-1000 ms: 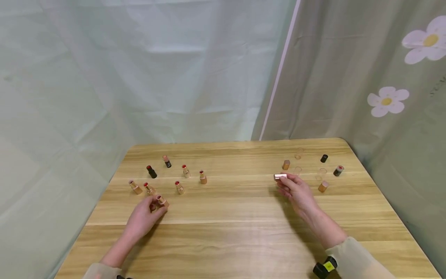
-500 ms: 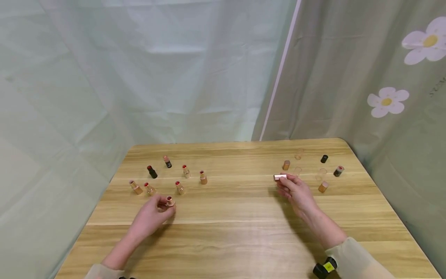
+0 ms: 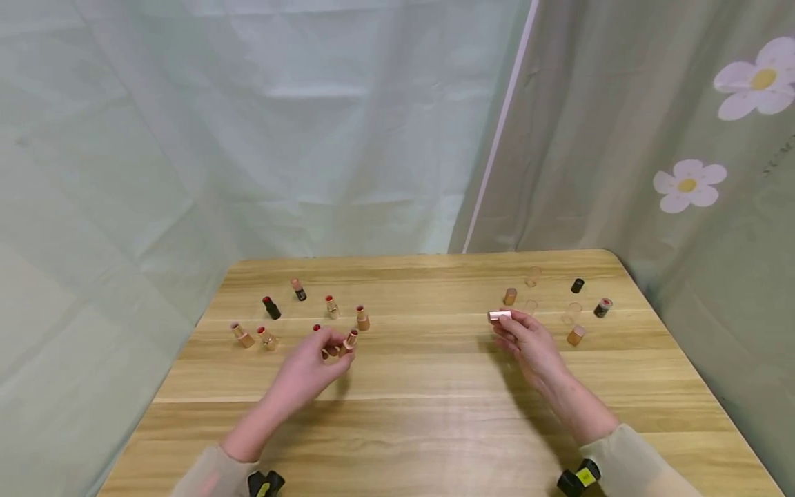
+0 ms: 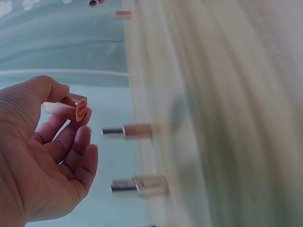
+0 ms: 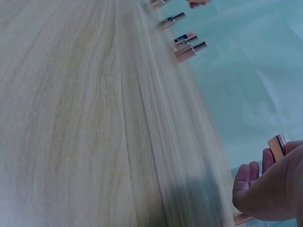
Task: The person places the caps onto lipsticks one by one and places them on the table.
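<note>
My left hand (image 3: 310,369) pinches an uncapped rose-gold lipstick (image 3: 349,342) between thumb and fingers, held up off the table. Its base end with a red label faces the left wrist view. Behind the hand, another lipstick (image 3: 317,327) is mostly hidden. Close by stands a gold-cased lipstick (image 3: 363,318). Over the right half of the table, my right hand (image 3: 531,345) grips a shiny rose-gold lipstick cap (image 3: 499,316) by its end, lying sideways in the fingers. The right wrist view shows the same cap (image 5: 277,146) raised off the wood.
Several other uncapped lipsticks stand at the left, among them a black one (image 3: 271,308) and a gold one (image 3: 268,339). At the right are copper caps (image 3: 575,335), clear caps (image 3: 572,313), a small black cap (image 3: 577,285) and a dark cap with a red-marked top (image 3: 602,308).
My left hand has carried the lipstick rightward and a little up, off the table and towards the middle. The right hand keeps its place with the cap.
</note>
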The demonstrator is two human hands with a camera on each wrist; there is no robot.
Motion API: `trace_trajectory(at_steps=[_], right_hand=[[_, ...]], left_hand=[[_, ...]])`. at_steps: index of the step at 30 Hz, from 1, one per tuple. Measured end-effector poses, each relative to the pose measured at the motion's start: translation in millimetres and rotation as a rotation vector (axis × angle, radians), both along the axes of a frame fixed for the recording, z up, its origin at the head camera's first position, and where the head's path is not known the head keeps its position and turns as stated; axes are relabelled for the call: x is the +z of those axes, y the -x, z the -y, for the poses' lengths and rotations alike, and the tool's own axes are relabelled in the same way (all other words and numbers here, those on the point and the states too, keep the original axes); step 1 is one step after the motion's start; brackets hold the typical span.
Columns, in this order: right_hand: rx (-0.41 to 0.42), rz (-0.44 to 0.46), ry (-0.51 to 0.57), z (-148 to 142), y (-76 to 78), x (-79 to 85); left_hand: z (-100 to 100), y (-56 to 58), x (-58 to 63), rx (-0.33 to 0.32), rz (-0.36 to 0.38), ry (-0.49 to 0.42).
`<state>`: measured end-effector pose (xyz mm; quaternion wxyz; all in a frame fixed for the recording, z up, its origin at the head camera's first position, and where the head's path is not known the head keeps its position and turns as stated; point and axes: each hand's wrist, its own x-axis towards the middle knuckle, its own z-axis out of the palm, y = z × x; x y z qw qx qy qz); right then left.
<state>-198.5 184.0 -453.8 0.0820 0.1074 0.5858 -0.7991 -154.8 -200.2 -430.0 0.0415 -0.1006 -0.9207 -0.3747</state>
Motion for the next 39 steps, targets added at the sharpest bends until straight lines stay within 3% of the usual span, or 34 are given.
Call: trace_trajectory(at_steps=[8, 17, 27, 39], right_hand=[[-0.001, -0.017, -0.008, 1, -0.5, -3.2], [-0.001, -0.029, 0.004, 2, -2.5, -4.3], [0.067, -0.083, -0.048, 10, -7.2, -0.1], [0.128, -0.140, -0.057, 35, -11.2, 6.2]], left_hand=[[-31, 14.6, 8.4, -0.085, -0.050, -0.020], [-51, 22.1, 10.7, -0.178, -0.179, 0.052], [-71, 27.1, 8.6, -0.180, -0.080, -0.015], [-100, 36.7, 3.5, -0.229, -0.095, -0.040]])
